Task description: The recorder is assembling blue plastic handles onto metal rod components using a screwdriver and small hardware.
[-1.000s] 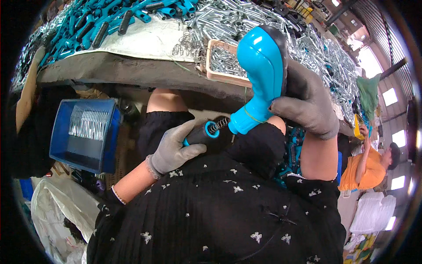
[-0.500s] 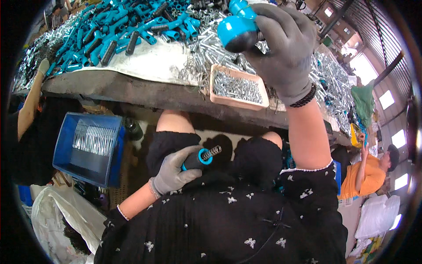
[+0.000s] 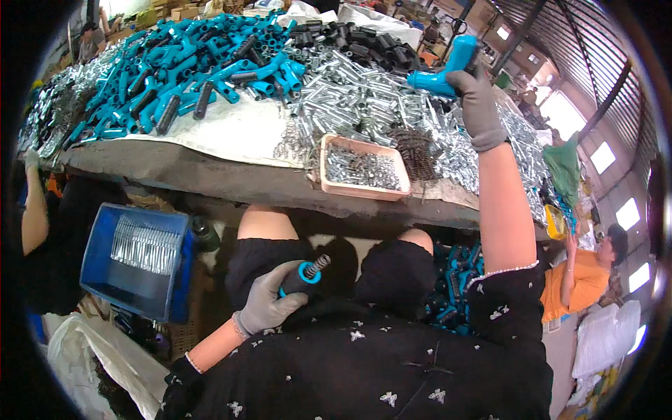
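Observation:
My gloved left hand (image 3: 267,302) is wrapped round a short black-and-teal tubular handle (image 3: 299,281) above my lap, with a coil spring (image 3: 319,265) standing out of its open end. Raised over the right part of the bench, my gloved right hand (image 3: 480,106) grips a teal elbow-shaped tubular handle (image 3: 448,75). That handle's bent end points up, and its other end points left. Below the right hand lies a heap of silvery metal tubes (image 3: 350,91). A pink tray (image 3: 364,190) of small metal parts sits on the bench edge between my hands.
Teal tubular handles (image 3: 182,63) and black sleeves (image 3: 371,45) are piled on the bench. Dark springs (image 3: 418,154) lie beside the tray. A blue crate (image 3: 133,290) with metal rods stands at lower left. More teal pieces (image 3: 451,287) lie below the bench. A person in orange (image 3: 577,280) sits at right.
My right hand, with the teal handle, has moved outward away from me and to the right. My left hand keeps its hold on the spring-tipped handle. The view has shifted slightly.

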Tool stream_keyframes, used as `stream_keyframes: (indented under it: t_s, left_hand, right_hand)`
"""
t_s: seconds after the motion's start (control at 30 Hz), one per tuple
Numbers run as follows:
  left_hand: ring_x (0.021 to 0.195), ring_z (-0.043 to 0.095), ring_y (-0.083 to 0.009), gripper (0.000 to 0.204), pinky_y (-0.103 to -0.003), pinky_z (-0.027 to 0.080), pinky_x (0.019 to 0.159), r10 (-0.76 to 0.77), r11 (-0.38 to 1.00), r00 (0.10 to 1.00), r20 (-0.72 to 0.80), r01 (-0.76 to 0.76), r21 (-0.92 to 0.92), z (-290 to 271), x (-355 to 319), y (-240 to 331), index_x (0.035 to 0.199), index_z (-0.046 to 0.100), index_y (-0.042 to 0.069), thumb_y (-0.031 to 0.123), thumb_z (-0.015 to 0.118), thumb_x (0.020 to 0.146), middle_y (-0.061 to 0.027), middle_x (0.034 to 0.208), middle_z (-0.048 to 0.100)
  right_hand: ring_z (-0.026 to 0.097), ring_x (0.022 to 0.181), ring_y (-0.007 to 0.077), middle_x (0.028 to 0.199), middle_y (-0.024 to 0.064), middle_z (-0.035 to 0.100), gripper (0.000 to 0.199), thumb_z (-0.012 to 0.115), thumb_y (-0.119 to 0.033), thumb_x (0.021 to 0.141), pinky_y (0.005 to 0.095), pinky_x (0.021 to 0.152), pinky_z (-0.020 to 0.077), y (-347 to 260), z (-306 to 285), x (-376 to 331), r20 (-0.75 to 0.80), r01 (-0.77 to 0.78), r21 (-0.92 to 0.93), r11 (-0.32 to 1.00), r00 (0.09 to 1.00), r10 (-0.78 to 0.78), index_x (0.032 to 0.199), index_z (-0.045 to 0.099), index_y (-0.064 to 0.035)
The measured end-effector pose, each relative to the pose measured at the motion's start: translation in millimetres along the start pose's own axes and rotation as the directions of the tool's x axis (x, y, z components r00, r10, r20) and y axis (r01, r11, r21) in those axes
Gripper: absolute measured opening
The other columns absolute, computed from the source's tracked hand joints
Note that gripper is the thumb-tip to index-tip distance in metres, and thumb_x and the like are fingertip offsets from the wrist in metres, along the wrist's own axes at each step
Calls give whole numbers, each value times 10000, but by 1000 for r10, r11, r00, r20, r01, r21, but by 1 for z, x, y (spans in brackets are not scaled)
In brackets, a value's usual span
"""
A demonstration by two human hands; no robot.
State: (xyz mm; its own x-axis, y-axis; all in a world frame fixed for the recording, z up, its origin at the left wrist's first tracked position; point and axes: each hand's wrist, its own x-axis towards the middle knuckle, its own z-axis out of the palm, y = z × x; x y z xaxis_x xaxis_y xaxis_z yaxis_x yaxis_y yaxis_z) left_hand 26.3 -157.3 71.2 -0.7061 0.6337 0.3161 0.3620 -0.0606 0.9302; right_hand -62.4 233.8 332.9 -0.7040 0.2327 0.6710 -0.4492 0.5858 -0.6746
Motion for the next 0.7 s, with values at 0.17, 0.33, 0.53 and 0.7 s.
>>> stream_keyframes:
  t_s: [0.17, 0.33, 0.53, 0.7]
  left_hand:
    - [940, 681, -218, 562, -334, 513, 856, -128, 990, 992, 11, 129, -60, 3, 0, -12, 1275, 565, -19, 244, 751, 815, -139, 1022, 699]
    - [592, 516, -64, 840, -229, 429, 533, -108, 981, 994, -13, 105, -166, 12, 0, -25, 1265, 489, -12, 656, 712, 806, -8, 785, 596]
    - [885, 684, -268, 537, -351, 525, 816, -142, 989, 990, 10, 142, -51, 14, 9, -17, 1242, 571, -27, 276, 732, 829, -175, 976, 681]
    - [928, 681, -321, 547, -365, 522, 833, -138, 989, 989, 56, 134, 66, 22, 31, 9, 1260, 580, 2, 239, 759, 800, -177, 1022, 681]
  right_hand:
    - [629, 917, 170, 1041, 87, 641, 418, 630, -27, 861, 318, 814, 521, 26, -34, -8, 166, 20, 116, 993, 985, -39, 1270, 547, -11]
    - [678, 925, 234, 1022, 123, 668, 287, 639, -123, 908, 350, 826, 555, 7, -44, -23, 79, -329, 536, 777, 936, 342, 1155, 560, 1]
    - [706, 838, 268, 924, 135, 673, 397, 593, -390, 986, 405, 786, 585, -35, -45, -67, 124, -303, 482, 822, 953, 278, 1056, 587, 0]
    - [697, 804, 242, 911, 151, 653, 543, 588, -352, 991, 389, 753, 584, -70, 14, -162, 482, -454, 326, 829, 834, 267, 1288, 392, 58]
